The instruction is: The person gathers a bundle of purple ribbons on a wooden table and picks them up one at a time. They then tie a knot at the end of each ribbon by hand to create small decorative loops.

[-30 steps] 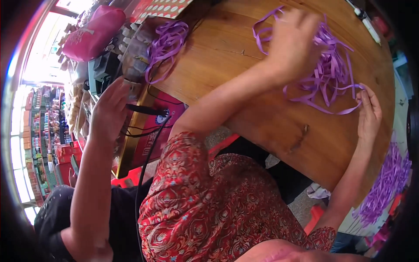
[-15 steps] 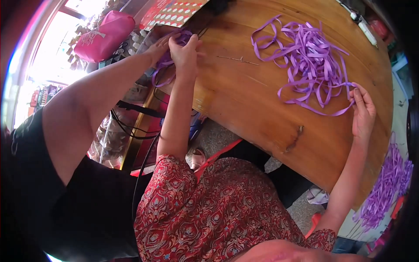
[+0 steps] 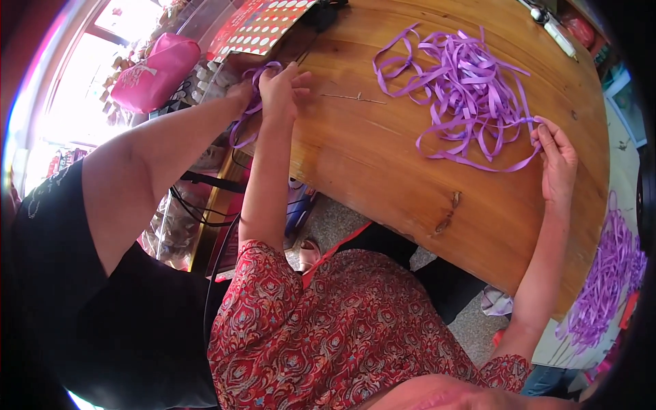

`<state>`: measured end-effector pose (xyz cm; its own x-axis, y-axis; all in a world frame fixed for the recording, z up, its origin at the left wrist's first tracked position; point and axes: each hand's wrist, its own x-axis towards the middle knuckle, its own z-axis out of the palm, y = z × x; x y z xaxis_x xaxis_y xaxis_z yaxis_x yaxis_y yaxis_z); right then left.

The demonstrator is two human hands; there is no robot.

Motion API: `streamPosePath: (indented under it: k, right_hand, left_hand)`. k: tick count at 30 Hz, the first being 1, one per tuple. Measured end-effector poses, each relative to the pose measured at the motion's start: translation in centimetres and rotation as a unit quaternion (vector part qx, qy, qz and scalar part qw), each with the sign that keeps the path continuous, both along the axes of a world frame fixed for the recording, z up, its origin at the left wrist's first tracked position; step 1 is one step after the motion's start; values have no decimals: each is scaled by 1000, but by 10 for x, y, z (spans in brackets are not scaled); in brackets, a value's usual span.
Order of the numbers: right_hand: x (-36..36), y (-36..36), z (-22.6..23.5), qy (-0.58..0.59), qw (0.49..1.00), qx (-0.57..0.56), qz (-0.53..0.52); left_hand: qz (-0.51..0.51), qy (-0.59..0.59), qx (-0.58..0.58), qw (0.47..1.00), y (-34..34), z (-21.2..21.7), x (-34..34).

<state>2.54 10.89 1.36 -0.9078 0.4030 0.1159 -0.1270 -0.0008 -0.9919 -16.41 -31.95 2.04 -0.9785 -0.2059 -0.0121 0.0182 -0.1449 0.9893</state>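
A loose heap of purple ribbon (image 3: pixel 465 89) lies on the round wooden table (image 3: pixel 383 171). My left hand (image 3: pixel 281 87) is at the table's left edge, closed on a small bunch of purple ribbon strands (image 3: pixel 251 109) that hang over the edge. A co-worker's hand (image 3: pixel 239 92), on a bare arm from a black sleeve, touches the same bunch from the left. My right hand (image 3: pixel 557 157) rests at the right side of the heap, its fingertips pinching the end of a long ribbon strand (image 3: pixel 478 162) that trails across the wood.
A pink bag (image 3: pixel 154 72) and a red sheet with white dots (image 3: pixel 263 24) sit beyond the table's left edge. A thin stick (image 3: pixel 355 98) lies on the wood. Another purple ribbon heap (image 3: pixel 608 280) is at lower right. Black cables (image 3: pixel 205 198) hang under the table.
My left hand left the ribbon heap and moved to the table's left edge with a bunch of strands. The co-worker's arm reached in to meet it. My right hand stayed put.
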Motion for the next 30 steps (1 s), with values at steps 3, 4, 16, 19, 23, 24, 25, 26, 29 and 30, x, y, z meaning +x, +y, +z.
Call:
streamPosePath:
  k: [3, 4, 16, 19, 23, 24, 25, 26, 29, 30]
  right_hand:
    - [1, 2, -1, -2, 1000, 7, 2]
    - [0, 2, -1, -4, 1000, 11, 5]
    - [0, 8, -6, 6, 1000, -7, 10]
    - [0, 7, -5, 5, 1000, 0, 0]
    - [-1, 8, -5, 3, 1000, 19, -4]
    - [-1, 8, -5, -2, 1000, 19, -8]
    - [-1, 8, -5, -8, 1000, 18, -11]
    - [-1, 9, -5, -9, 1000, 18, -9]
    - [0, 13, -8, -17, 1000, 15, -6]
    - [0, 14, -8, -21, 1000, 11, -9]
  left_hand:
    - [-1, -3, -8, 1000, 5, 8, 4]
    - [7, 9, 2, 1000, 6, 9, 3]
    - [-101, 336, -213, 912, 142, 8, 81]
    - [-222, 307, -195, 905, 165, 12, 110]
    - [-245, 366, -271, 856, 169, 8, 118]
    - [-232, 368, -274, 857, 165, 7, 115]
    - [-218, 370, -278, 859, 160, 7, 112]
    - [-216, 368, -279, 860, 152, 7, 109]
    - [-104, 342, -320, 877, 109, 11, 95]
    - [-60, 335, -369, 865, 87, 14, 87]
